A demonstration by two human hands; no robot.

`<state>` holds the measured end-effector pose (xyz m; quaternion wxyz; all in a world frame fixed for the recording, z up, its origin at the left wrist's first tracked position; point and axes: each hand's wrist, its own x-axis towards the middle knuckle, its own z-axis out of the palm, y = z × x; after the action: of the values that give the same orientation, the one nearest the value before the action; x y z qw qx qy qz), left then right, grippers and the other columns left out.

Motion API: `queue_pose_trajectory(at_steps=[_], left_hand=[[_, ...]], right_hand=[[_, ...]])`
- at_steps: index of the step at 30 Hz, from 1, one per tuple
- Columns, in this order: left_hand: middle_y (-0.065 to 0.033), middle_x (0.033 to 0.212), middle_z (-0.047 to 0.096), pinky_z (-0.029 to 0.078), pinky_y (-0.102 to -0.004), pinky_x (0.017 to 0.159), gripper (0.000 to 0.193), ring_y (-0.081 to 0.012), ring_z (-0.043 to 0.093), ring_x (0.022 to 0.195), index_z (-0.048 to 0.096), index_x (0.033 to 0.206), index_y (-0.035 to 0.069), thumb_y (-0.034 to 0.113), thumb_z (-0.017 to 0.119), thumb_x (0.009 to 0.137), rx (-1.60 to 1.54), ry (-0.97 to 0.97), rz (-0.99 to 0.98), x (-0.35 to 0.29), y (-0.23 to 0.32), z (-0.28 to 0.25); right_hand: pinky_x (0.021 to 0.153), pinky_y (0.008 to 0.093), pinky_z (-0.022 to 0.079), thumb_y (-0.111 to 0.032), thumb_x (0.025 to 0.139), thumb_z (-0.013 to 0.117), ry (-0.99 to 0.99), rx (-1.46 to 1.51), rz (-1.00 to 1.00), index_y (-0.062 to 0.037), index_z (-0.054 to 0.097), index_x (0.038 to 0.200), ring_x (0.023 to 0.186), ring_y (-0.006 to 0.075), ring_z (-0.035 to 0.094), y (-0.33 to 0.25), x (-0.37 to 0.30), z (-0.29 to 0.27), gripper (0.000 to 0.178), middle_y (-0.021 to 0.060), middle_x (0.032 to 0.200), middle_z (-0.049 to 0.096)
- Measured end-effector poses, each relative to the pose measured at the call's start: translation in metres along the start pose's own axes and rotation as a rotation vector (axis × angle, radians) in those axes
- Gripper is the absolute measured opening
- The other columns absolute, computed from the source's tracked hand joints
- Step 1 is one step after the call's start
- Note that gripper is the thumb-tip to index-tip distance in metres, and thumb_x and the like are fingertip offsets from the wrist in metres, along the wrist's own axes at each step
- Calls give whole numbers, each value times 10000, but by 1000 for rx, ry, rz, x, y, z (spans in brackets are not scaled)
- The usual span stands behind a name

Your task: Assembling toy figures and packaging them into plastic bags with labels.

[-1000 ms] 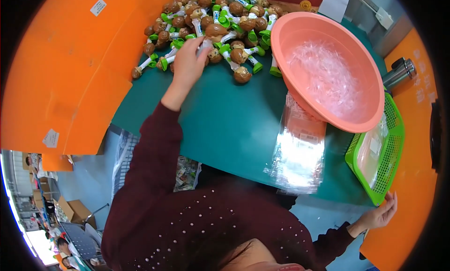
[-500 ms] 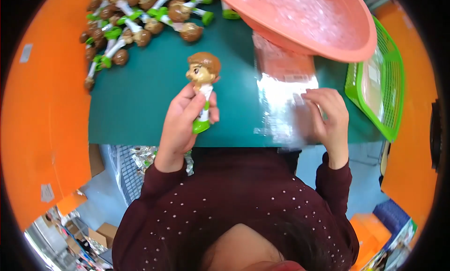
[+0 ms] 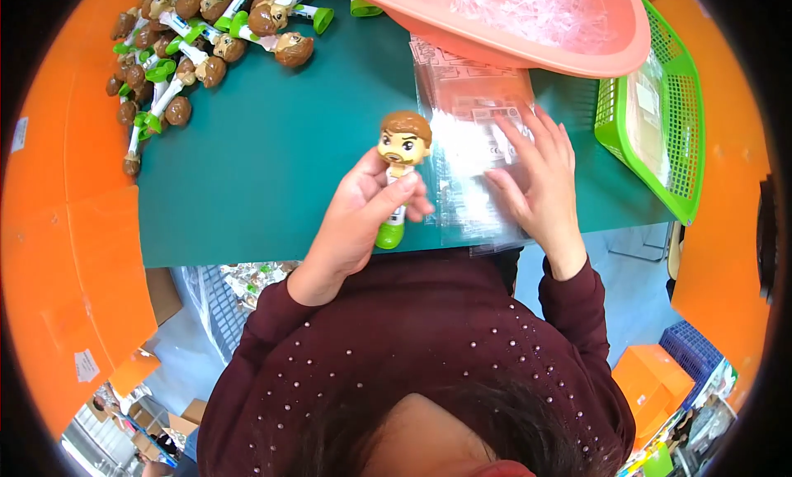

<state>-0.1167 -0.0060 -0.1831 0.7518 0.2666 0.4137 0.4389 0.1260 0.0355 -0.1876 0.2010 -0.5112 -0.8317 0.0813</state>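
Note:
A figurine (image 3: 404,139) with a big brown-haired, bearded head, a slim white body and a green base stands upright in my left hand (image 3: 365,213). The thumb and fingers wrap its body, and its painted front faces me. My right hand (image 3: 540,180) lies with fingers spread on a stack of clear plastic bags (image 3: 466,167), which bear printing and overlap near the table's front edge. Glare whitens part of the bags. Between the two hands there is a small gap.
Several similar figurines (image 3: 186,44) lie heaped at the far left of the green table (image 3: 272,163). An orange-pink basin (image 3: 495,52) holding clear plastic pieces overhangs the bags' far end. A green basket (image 3: 610,122) stands at right. Orange panels (image 3: 74,254) flank the table.
My left hand has brought the figurine right and nearer the bags, and its face has turned toward me. My right hand has flattened and spread onto the bags. The whole view has shifted somewhat.

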Motion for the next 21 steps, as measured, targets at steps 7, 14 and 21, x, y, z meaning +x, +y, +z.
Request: queue_pose_trajectory(at_steps=[7, 14, 21], left_hand=[[-38, 1223, 517, 410, -298, 988, 330, -135, 549, 1067, 581, 1245, 2, 129, 628, 944, -135, -86, 152, 24, -21, 55], [-81, 1114, 620, 490, -323, 816, 339, -201, 577, 1048, 652, 1187, 55, 110, 697, 855, 874, -92, 665, 49, -23, 88], [-47, 1035, 573, 339, -429, 932, 334, -259, 490, 1063, 639, 893, 101, 293, 819, 689, 1472, -317, 617, 83, -54, 125]], right_hand=[[928, 310, 463, -111, 814, 755, -84, 1290, 210, -4, 347, 1413, 1045, 179, 603, -37, -23, -4, 733, 127, 1140, 625], [827, 267, 473, -140, 943, 523, 195, 1069, 226, 41, 484, 1265, 940, 123, 570, 49, -58, -51, 371, 71, 1099, 588], [777, 366, 460, -221, 765, 713, -246, 370, -157, -44, 625, 942, 828, 242, 594, 110, -118, -81, 266, 79, 906, 616]])
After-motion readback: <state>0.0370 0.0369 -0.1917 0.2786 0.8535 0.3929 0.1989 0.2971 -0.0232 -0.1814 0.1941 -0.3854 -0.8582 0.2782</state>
